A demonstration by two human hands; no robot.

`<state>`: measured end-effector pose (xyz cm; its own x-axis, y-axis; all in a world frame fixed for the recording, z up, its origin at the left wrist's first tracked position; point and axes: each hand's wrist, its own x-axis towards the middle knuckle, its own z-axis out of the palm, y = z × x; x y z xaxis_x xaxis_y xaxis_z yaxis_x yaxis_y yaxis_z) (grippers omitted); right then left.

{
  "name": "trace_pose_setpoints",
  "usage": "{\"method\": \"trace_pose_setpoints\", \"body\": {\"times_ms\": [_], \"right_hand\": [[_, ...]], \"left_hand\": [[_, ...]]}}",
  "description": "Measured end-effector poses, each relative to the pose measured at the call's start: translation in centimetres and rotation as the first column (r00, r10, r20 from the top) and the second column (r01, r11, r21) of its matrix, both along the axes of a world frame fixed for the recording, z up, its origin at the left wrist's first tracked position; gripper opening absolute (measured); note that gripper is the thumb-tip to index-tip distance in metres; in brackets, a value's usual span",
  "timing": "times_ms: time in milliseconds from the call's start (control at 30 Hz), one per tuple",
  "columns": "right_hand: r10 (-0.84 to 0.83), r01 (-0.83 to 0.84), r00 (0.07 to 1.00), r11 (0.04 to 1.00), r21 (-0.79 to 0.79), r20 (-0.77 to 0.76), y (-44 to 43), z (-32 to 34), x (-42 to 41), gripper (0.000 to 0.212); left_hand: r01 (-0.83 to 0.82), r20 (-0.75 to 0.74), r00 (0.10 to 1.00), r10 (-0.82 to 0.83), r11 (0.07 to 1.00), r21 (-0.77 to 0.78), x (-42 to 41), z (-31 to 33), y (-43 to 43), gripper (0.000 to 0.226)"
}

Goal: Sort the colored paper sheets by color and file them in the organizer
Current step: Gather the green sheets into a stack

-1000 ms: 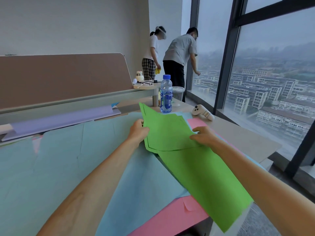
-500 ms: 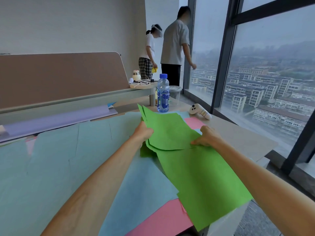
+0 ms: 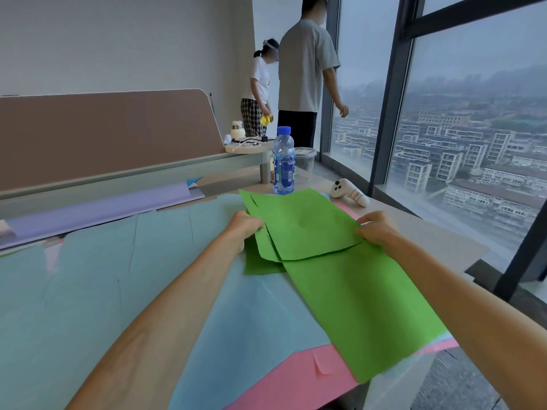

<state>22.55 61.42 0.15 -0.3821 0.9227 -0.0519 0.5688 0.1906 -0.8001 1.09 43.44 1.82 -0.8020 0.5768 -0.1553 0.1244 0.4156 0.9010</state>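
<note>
A loose stack of green sheets (image 3: 305,226) lies at the table's right, fanned over a longer green sheet (image 3: 361,309) that overhangs the front edge. My left hand (image 3: 244,226) grips the stack's left edge, and my right hand (image 3: 374,227) grips its right edge. Light blue sheets (image 3: 124,279) cover most of the table. Pink sheets (image 3: 296,377) show beneath them at the front and behind my right hand. A lavender sheet (image 3: 97,208) lies along the back rail. No organizer is in view.
A water bottle (image 3: 283,161) stands just behind the green stack, with a white controller (image 3: 349,193) to its right. A brown divider panel (image 3: 109,134) runs along the back. Two people (image 3: 302,72) stand by the window beyond a small side table (image 3: 251,147).
Both hands moved apart to the stack's side edges and brought it lower and flatter over the table. The view shifted left, and the person by the window stood upright.
</note>
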Motion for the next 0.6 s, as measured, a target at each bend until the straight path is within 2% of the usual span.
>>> {"method": "trace_pose_setpoints", "body": {"times_ms": [100,267,333,433,467,600], "right_hand": [[0.015,-0.016,1.0,0.999,-0.037,-0.007,0.1,0.1,-0.4,0.044],[0.071,-0.072,0.997,0.996,-0.055,-0.024,0.0,0.5,-1.2,0.047],[0.081,-0.086,0.995,0.993,-0.077,-0.062,-0.1,0.6,-1.6,0.045],[0.079,-0.093,0.987,0.991,-0.099,-0.141,-0.1,0.5,-2.0,0.045],[0.081,-0.1,0.984,0.989,-0.11,-0.161,-0.1,0.5,-2.0,0.044],[0.073,-0.1,0.975,0.988,-0.121,-0.212,0.0,1.2,-1.8,0.039]], "left_hand": [[-0.027,0.041,0.999,0.025,0.998,0.051,-0.6,-0.2,0.2,0.027],[-0.064,0.204,0.979,0.024,0.98,0.19,-4.4,-2.6,2.1,0.075],[-0.048,0.246,0.969,0.0,0.981,0.189,-2.8,-1.6,1.4,0.068],[0.012,0.248,0.967,-0.053,0.987,0.162,-0.2,-0.5,0.8,0.023],[0.028,0.238,0.969,-0.065,0.987,0.159,0.3,-0.4,0.8,0.018],[0.053,0.246,0.963,-0.113,0.969,0.24,0.5,0.0,1.0,0.037]]}}
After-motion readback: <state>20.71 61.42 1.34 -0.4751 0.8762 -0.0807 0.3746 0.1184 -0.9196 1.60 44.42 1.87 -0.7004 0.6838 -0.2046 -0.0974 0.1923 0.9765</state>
